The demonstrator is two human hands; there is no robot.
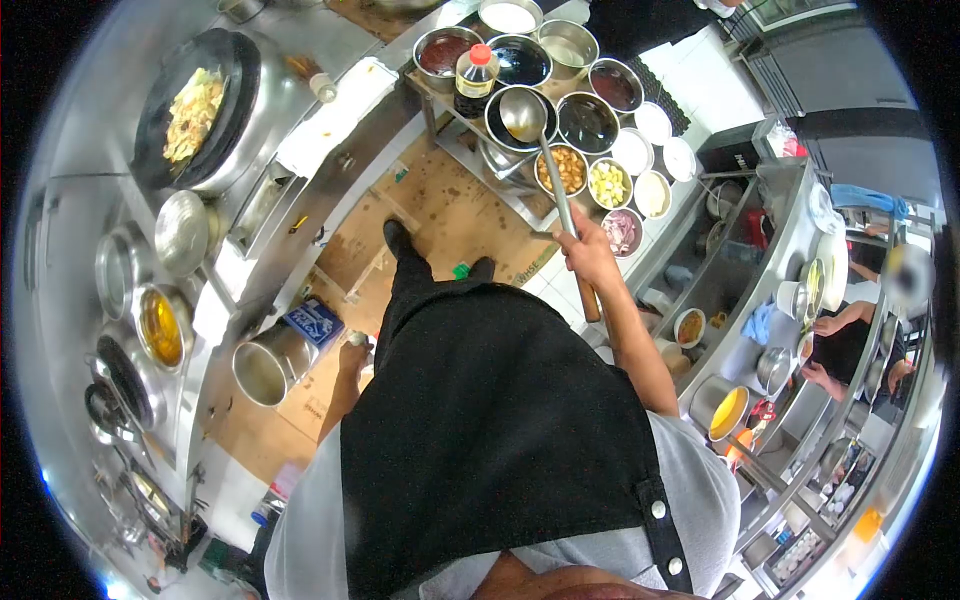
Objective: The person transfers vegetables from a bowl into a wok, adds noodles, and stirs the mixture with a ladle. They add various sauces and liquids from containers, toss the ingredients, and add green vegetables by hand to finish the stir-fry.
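My right hand (590,256) is closed round the long handle of a ladle (558,185), whose wooden end sticks out below my fingers. The ladle's bowl overlaps a metal pot of dark liquid (494,128) at the near side of a crowded stand. Close by are a red-capped bottle (477,75) and bowls of browned cubes (566,170), pale yellow pieces (608,184) and sliced onion (622,232). Down at my left side, my left hand (354,357) has its fingers curled round something pale that I cannot make out.
A wok (150,125) with cooked food (195,115) stands on the steel range to the left. Nearer are a strainer (182,232), a pot of yellow oil (162,328) and a tall steel pot (262,368). Another person's hands (825,378) are at the right-hand counter. Cardboard (440,195) covers the floor.
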